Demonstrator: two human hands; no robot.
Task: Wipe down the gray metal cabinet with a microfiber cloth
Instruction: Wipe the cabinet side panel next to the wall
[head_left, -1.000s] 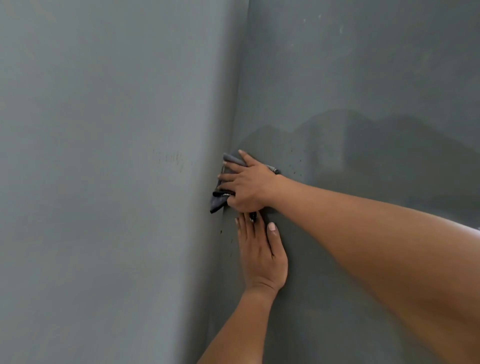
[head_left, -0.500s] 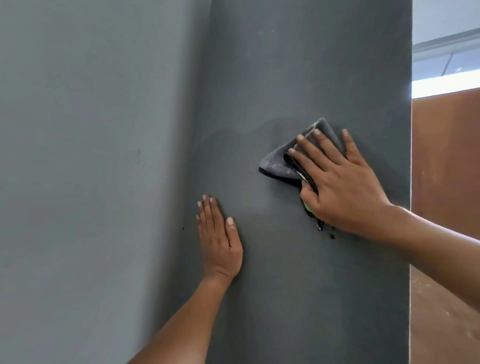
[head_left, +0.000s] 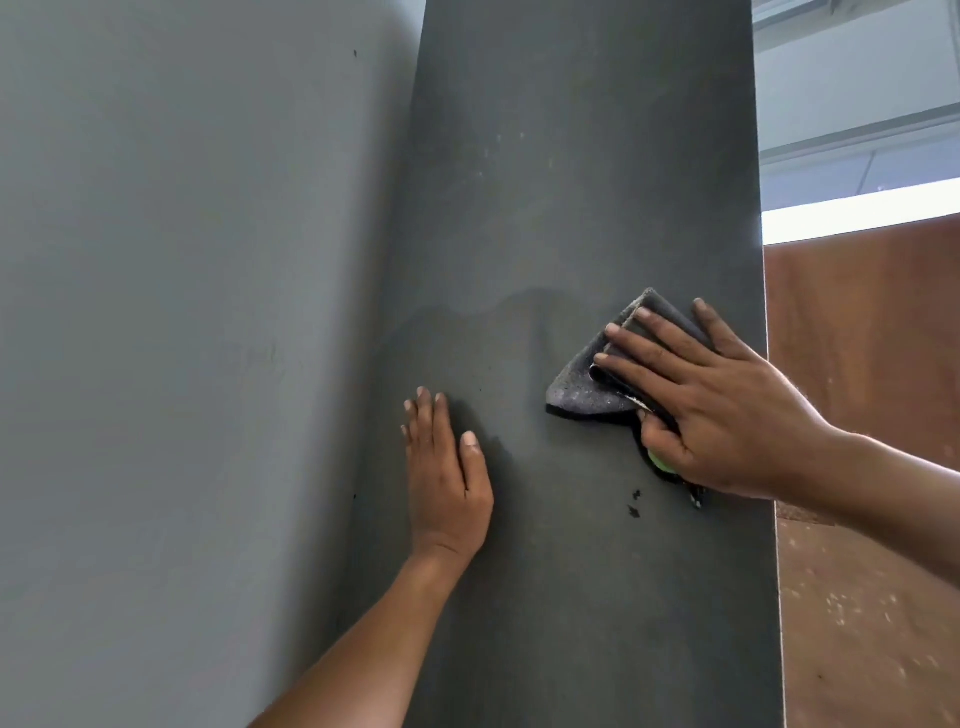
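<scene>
Microfiber cloth (head_left: 597, 384) lies folded against the gray metal cabinet (head_left: 571, 182) panel, near its right edge. Your right hand (head_left: 722, 415) presses it flat, fingers extended. Your left hand (head_left: 447, 478) rests open-palmed on the panel, just beside the wall (head_left: 182, 312).

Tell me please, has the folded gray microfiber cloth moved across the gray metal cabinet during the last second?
Yes. The folded gray microfiber cloth, pressed by the right hand, went from the corner beside the gray wall toward the gray metal cabinet's right edge.
</scene>
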